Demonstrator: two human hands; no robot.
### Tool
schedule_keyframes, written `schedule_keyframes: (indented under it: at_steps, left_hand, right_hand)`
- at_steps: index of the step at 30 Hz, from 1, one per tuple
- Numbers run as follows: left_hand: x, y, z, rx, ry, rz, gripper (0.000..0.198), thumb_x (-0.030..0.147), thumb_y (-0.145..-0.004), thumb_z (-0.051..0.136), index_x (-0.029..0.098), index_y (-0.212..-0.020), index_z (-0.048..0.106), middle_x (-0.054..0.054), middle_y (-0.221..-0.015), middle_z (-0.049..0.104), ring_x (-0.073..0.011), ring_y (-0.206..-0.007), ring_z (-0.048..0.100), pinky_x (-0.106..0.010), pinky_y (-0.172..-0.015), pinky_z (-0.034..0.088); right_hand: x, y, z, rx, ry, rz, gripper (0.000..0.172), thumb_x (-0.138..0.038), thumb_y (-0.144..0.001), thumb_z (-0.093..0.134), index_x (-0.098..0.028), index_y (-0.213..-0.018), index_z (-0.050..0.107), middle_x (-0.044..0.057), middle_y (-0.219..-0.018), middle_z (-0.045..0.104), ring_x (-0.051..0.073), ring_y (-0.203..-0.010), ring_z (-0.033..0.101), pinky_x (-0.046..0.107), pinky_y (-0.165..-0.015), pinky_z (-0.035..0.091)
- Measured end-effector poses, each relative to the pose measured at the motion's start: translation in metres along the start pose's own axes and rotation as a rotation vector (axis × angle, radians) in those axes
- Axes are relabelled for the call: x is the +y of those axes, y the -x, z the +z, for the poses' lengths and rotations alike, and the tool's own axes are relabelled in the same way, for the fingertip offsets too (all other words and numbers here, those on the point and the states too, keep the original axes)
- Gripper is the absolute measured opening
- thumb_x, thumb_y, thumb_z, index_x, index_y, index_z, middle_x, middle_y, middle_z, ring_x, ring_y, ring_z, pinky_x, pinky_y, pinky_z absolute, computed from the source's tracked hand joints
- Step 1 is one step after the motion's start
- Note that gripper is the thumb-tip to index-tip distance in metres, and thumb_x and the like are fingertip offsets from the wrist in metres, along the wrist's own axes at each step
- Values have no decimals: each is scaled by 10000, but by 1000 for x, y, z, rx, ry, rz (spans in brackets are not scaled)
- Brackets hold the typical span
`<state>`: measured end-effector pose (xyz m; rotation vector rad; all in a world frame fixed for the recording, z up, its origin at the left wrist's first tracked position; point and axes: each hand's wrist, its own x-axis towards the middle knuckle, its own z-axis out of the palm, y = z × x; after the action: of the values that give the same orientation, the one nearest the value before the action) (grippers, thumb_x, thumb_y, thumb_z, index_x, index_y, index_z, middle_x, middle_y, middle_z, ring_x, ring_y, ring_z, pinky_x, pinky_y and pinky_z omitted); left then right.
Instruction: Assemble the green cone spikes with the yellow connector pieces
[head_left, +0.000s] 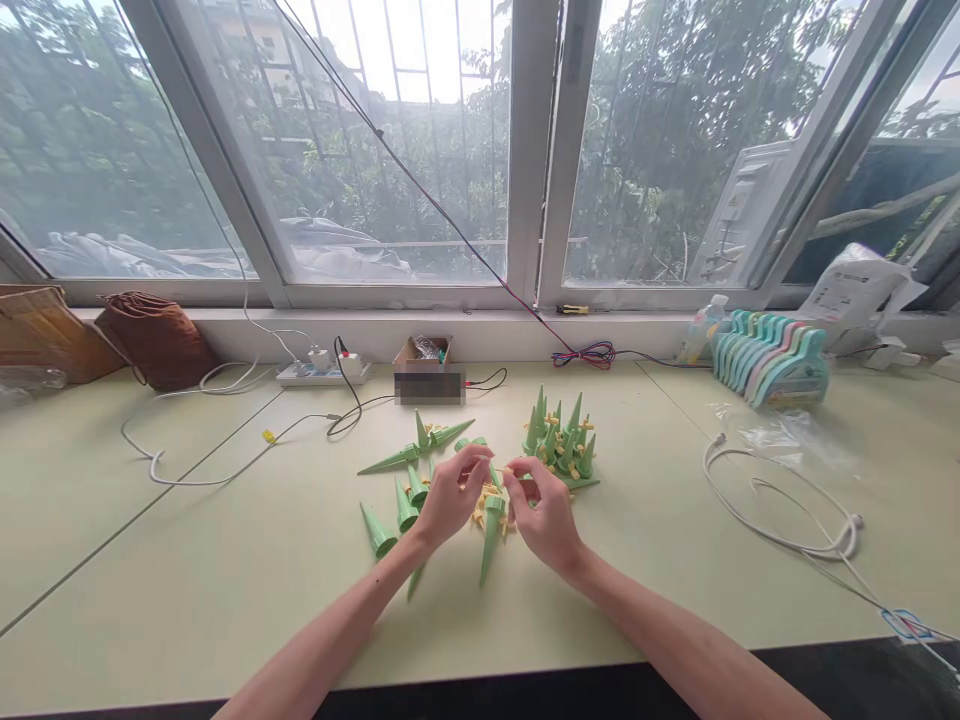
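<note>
Both hands meet over the middle of a pale green table (187, 560). My left hand (450, 495) has its fingers curled in a pinch beside a small yellow piece (491, 492). My right hand (544, 510) is closed too, fingertips pinching something small and yellow. Under and between the hands lies a long green cone spike (489, 535) among a little heap of yellow parts. Several loose green cones (405, 470) lie to the left. A cluster of upright green cones (559, 440) with yellow fittings stands just beyond my right hand.
A white cable (780, 510) loops at right beside a clear plastic bag (780, 430). A stack of pastel hangers (769, 355) stands at the back right. A power strip (322, 372), wires, a small box (424, 352) and a brown pouch (157, 340) line the windowsill side.
</note>
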<state>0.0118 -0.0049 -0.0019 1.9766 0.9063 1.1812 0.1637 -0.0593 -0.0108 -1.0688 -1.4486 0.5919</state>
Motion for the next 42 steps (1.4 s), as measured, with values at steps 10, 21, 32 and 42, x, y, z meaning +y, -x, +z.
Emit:
schedule_keyframes:
  at_steps: [10, 21, 32, 42]
  left_hand:
    - [-2, 5, 0, -309, -472, 191, 203, 206, -921, 493, 199, -829, 674, -13, -758, 598, -112, -560, 517, -230, -531, 384]
    - [2, 6, 1, -399, -461, 184, 191, 144, -881, 495, 199, -863, 677, -26, -815, 681, -121, -571, 545, -238, -559, 402]
    - [0, 1, -3, -220, -383, 177, 224, 211, -952, 440, 177, -854, 638, -23, -730, 625, -125, -606, 521, -238, -566, 399]
    - [0, -1, -6, 96, -167, 101, 161, 294, -935, 539, 175, -840, 591, 6, -688, 554, -106, -591, 453, -207, -522, 395]
  right_hand:
    - [0, 2, 1, 40, -12, -28, 124, -314, -944, 526, -196, -929, 565, 21, -754, 644, 132, -513, 630, 225, -446, 497]
    - [-1, 2, 1, 33, 21, -40, 128, -308, -935, 527, -192, -933, 581, 32, -755, 660, 149, -550, 652, 228, -461, 510]
    - [-1, 2, 1, 29, 31, -45, 121, -300, -944, 527, -194, -942, 585, 24, -767, 651, 137, -535, 633, 227, -465, 492]
    - [-3, 2, 0, -46, 84, -114, 183, -262, -951, 498, -174, -997, 653, 65, -847, 682, 165, -671, 630, 266, -593, 519]
